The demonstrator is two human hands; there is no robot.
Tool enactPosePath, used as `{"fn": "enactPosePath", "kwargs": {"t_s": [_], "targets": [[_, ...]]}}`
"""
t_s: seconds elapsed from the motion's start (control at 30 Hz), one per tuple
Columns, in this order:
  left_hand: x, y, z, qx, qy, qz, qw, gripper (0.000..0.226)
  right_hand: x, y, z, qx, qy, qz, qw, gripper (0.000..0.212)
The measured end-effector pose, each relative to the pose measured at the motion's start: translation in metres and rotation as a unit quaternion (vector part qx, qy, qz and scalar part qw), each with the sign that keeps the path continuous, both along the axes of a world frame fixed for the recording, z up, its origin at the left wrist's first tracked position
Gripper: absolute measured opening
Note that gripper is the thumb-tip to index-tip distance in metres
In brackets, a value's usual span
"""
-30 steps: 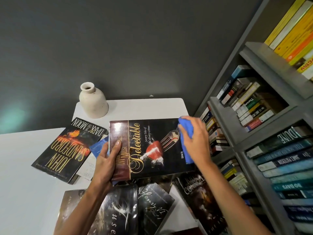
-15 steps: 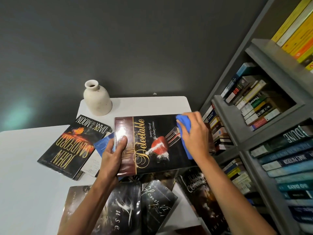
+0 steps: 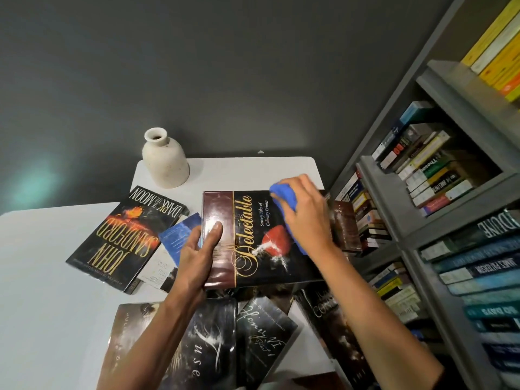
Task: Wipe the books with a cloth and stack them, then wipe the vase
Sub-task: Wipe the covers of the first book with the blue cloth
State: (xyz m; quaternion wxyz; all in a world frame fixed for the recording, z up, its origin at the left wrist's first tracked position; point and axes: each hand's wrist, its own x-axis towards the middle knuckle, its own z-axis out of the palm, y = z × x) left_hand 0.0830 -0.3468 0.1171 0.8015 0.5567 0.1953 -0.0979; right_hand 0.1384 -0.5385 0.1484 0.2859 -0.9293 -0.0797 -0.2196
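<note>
Your right hand (image 3: 306, 218) covers most of the blue cloth (image 3: 284, 195); only its far end and a strip below your palm show. The hand also hides part of the Delectable book (image 3: 247, 249), and your left hand (image 3: 197, 254) covers its near left corner. The blue paperback (image 3: 177, 235) lies partly under both. At the near edge of the table (image 3: 56, 277), the dark books (image 3: 208, 342) run off the bottom. The brown book (image 3: 344, 223) at its right edge is blurred.

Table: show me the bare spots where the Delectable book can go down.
Bare: the wide stretch of table left of the Sandford book, and the strip between the vase and the far right corner. Crowded: overlapping books along the near edge.
</note>
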Motion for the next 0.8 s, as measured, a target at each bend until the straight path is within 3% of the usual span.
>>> {"fn": "enactPosePath", "kwargs": {"t_s": [0.17,0.37,0.53,0.63,0.8], "targets": [[0.005,0.003,0.003,-0.030,-0.010,0.003,0.999,0.014,-0.024,0.022,-0.007,-0.036,0.027,0.125,0.991,0.033],[0.000,0.011,-0.001,-0.020,-0.002,-0.025,0.999,0.023,-0.004,-0.013,0.001,0.000,0.030,0.065,0.997,0.021],[0.004,0.005,-0.002,-0.021,-0.004,-0.028,0.999,0.025,-0.002,0.049,0.005,-0.041,0.048,0.174,0.983,0.032],[0.004,0.011,-0.006,-0.020,0.001,-0.029,0.999,0.029,-0.011,0.035,0.001,-0.017,0.092,0.273,0.957,0.029],[0.005,0.017,-0.011,0.001,-0.001,-0.053,0.999,0.051,0.007,0.011,0.003,0.016,0.108,0.239,0.965,0.024]]}}
